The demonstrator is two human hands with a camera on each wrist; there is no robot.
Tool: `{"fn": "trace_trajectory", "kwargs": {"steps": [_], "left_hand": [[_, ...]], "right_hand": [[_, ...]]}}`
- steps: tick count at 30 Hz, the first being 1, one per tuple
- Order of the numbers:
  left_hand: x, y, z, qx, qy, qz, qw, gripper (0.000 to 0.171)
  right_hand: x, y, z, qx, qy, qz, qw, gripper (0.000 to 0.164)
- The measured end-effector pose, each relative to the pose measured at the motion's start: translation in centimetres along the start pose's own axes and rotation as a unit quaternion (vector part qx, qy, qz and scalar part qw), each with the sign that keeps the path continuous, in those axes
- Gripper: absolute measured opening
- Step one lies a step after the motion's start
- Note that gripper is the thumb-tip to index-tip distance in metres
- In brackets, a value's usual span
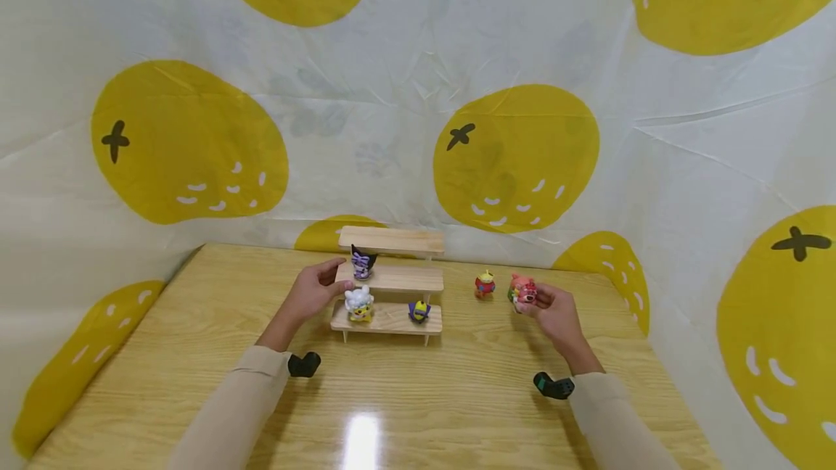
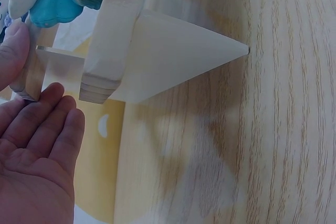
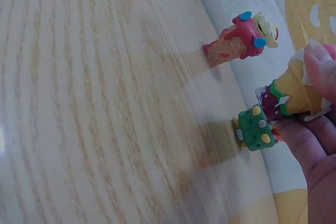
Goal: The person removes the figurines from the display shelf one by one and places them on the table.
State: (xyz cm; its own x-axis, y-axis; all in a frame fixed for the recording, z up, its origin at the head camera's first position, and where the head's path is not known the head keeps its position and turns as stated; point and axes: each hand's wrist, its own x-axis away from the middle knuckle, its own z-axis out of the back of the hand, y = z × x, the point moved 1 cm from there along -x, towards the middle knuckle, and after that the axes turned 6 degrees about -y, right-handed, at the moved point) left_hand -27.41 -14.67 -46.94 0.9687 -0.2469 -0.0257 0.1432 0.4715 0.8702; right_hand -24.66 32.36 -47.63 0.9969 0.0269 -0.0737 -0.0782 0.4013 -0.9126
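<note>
Lower centre of frame: left hand (image 1: 312,296) pinches left end of shelf (image 1: 401,278), probably steadying it. Lower right of centre: right hand (image 1: 554,310) pinches bear (image 1: 525,294) by upper part, likely to leave base free. Red figure (image 1: 485,285) stands just left.
</note>
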Motion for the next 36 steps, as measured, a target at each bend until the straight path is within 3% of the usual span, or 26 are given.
{"fn": "trace_trajectory", "kwargs": {"steps": [36], "left_hand": [[0.1, 0.2, 0.1, -0.002, -0.001, 0.005, 1.0000, 0.066]], "right_hand": [[-0.1, 1.6, 0.1, 0.008, 0.012, -0.014, 1.000, 0.044]]}}
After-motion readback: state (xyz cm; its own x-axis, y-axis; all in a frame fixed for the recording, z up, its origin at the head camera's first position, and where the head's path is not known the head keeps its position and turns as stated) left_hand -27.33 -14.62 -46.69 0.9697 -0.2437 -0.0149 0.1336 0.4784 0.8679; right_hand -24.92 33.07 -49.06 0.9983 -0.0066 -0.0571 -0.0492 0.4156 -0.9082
